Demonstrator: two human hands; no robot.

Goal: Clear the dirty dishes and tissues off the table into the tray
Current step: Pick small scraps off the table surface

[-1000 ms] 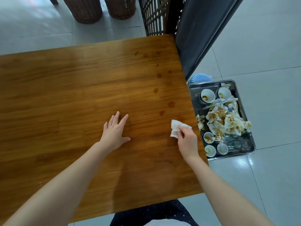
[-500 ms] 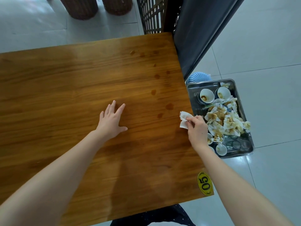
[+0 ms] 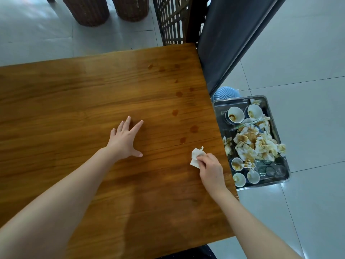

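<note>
My right hand (image 3: 211, 168) pinches a white tissue (image 3: 195, 157) and presses it on the wooden table (image 3: 93, 109) near the right edge. My left hand (image 3: 124, 140) lies flat on the table's middle, fingers spread, holding nothing. Brown spill spots (image 3: 194, 128) dot the wood above the tissue. A metal tray (image 3: 220, 106) sits on the floor to the right of the table. It holds several stained white cups (image 3: 235, 114), a heap of soiled tissues (image 3: 255, 143) and some clear glasses (image 3: 270, 170).
A dark panel (image 3: 229, 40) leans at the table's far right corner, with a wooden lattice (image 3: 171, 17) behind it. Two wicker stools (image 3: 87, 10) stand on the tiled floor beyond the table. A pale blue ribbed object (image 3: 224, 93) lies behind the tray.
My right hand with the tissue went right to the table edge, then came back left and toward me on the wood. The left hand stayed flat; the camera view shifted.
</note>
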